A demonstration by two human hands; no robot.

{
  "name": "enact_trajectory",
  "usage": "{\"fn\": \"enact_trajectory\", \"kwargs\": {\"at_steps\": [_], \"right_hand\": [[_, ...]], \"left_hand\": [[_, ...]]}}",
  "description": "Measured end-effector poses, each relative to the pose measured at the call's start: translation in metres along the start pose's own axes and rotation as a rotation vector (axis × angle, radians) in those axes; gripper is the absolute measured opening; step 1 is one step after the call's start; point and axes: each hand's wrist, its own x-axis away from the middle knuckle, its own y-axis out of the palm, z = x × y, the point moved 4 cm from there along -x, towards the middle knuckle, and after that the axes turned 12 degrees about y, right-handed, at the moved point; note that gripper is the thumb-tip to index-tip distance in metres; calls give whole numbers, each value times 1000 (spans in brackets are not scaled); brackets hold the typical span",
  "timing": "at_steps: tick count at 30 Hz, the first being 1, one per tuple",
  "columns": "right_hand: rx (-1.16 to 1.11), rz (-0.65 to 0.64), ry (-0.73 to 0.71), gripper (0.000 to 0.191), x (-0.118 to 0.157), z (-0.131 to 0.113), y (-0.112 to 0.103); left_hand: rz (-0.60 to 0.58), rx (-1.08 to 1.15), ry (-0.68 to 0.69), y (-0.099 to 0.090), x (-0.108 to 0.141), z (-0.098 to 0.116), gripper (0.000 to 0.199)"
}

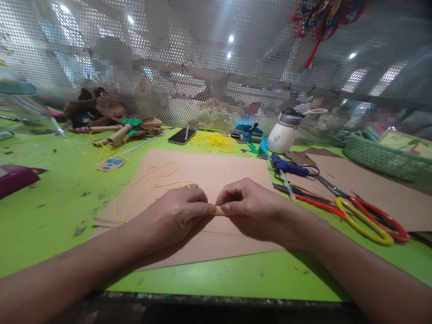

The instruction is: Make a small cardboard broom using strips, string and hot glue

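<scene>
Between my two hands, a small tan paper roll lies low over the stacked brown paper sheets. My left hand is closed on the roll's left part, fingertips pressed on it. The thumb and fingers of my right hand pinch its right end. Most of the roll is hidden under the fingers. A yellow string loops over the sheets and runs beside my left hand.
Right of the sheets lie a blue glue gun and scissors with yellow and red handles. Behind are a white bottle, a phone, yellow shreds and paper rolls. A green basket stands at right.
</scene>
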Motion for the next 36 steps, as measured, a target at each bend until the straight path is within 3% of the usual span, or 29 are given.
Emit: {"fn": "enact_trajectory", "kwargs": {"at_steps": [5, 25, 31, 36], "right_hand": [[-85, -40, 30, 8, -4, 3, 0], [323, -49, 123, 12, -5, -14, -12], [84, 82, 93, 39, 18, -9, -9], [39, 232, 63, 38, 27, -3, 1]], "left_hand": [[-18, 21, -3, 2, 2, -2, 21], [-3, 132, -90, 5, 4, -7, 21], [-20, 130, -70, 5, 3, -6, 23], [-14, 117, -51, 3, 1, -6, 22]]}}
